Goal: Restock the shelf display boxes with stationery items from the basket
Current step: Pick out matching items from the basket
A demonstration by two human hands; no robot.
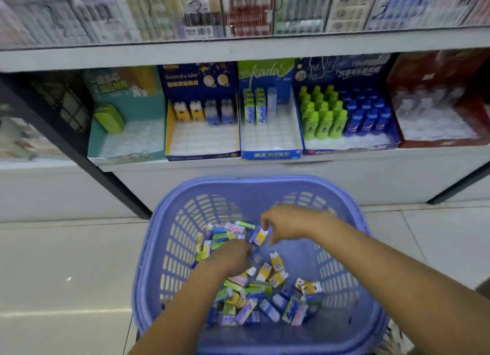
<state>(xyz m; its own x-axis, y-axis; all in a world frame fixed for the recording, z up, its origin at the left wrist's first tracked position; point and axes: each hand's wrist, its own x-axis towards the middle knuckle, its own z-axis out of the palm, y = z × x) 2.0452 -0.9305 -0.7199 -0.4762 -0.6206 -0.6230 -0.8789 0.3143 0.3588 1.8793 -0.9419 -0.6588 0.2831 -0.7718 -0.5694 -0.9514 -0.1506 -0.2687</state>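
A purple plastic basket [164,248] stands on the floor below the shelf and holds several small carton-shaped stationery items [265,296] in yellow, green, blue and pink. Both my hands are inside it. My right hand [289,224] pinches a small yellow carton [260,236] between thumb and fingers. My left hand [229,256] reaches down into the pile with curled fingers; what they hold is hidden. On the shelf stand display boxes: a teal one [127,142], a dark blue and yellow one [202,140], a blue "kada" one [270,140] and one with green and blue bottles [350,116].
A red display box [437,137] sits at the shelf's right end. An upper shelf [238,52] of hanging packets overhangs the boxes. A black frame post [79,153] slants down at the left. Pale floor tiles surround the basket.
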